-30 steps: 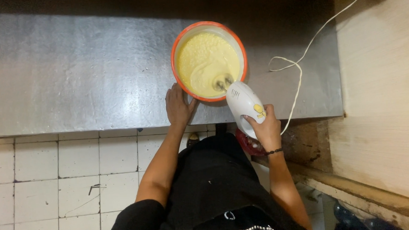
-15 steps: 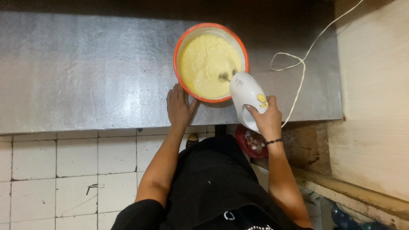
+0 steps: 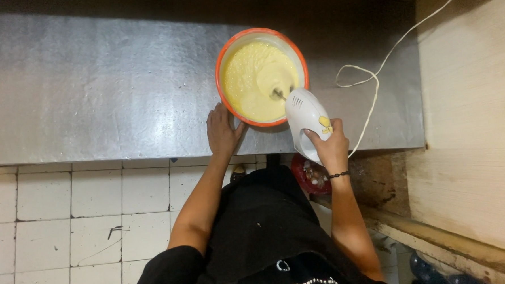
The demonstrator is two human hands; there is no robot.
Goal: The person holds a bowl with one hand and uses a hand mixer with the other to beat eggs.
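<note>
An orange bowl (image 3: 221,58) full of pale yellow batter (image 3: 250,79) stands on a steel counter (image 3: 91,92). My right hand (image 3: 331,147) grips a white electric hand mixer (image 3: 305,120) with a yellow button; its beaters dip into the batter at the bowl's near right side. My left hand (image 3: 222,132) lies flat on the counter, its fingers against the bowl's near left rim. The mixer's white cord (image 3: 374,74) loops over the counter and runs off to the upper right.
The counter's front edge runs across the view above a white tiled floor (image 3: 69,224). A pale wooden panel (image 3: 473,121) rises at the right. A small red container (image 3: 311,176) sits low beside my right wrist. My black clothing fills the bottom middle.
The mixer and my right hand have shifted along the bowl's near right side. My left hand stays against the bowl.
</note>
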